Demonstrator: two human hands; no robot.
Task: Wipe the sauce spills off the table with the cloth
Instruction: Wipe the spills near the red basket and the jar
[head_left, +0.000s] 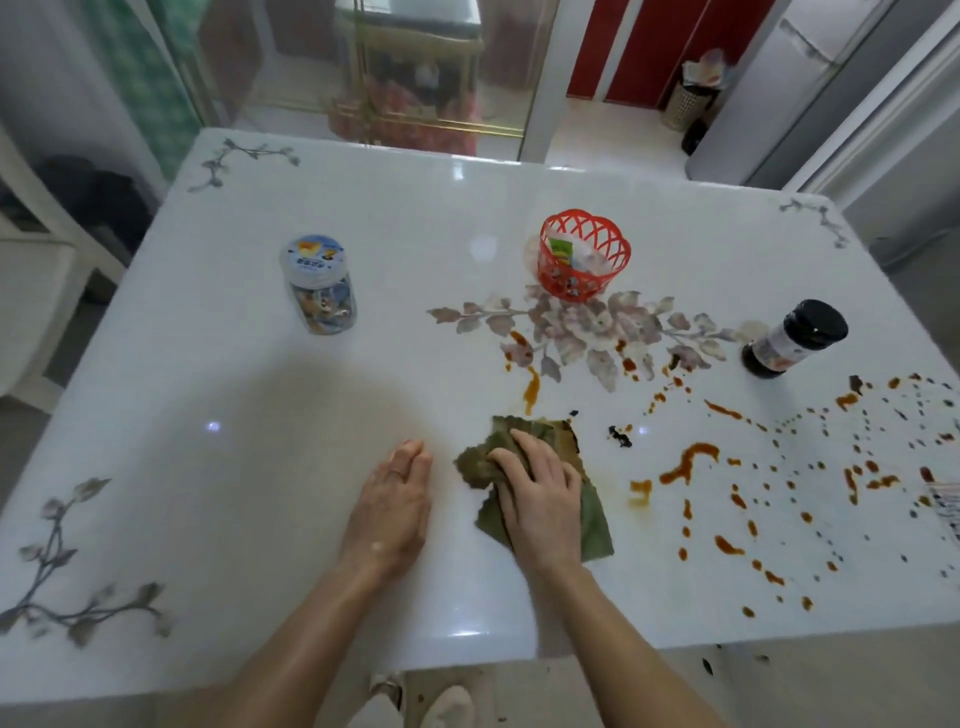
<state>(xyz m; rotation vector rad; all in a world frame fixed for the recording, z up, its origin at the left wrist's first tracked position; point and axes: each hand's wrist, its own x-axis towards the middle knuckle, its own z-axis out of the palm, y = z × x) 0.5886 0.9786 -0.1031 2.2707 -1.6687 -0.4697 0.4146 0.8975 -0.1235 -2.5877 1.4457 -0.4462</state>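
A crumpled green cloth (595, 525), stained brown, lies on the glossy white table (260, 467) near its front middle. My right hand (540, 499) presses down on the cloth with its fingers spread over it. Flat on the bare table just left of the cloth rests my left hand (392, 506), fingers straight and together. Orange-brown sauce spills (685, 465) streak and dot the table to the right of the cloth, with more drips (530, 387) just beyond it on the flower print.
A red plastic basket (582, 257) stands at mid-table, a clear jar with a printed lid (319, 283) to the left, and a dark sauce bottle (795, 338) at the right. Sauce dots reach the right edge. A bin and a fridge stand on the floor beyond.
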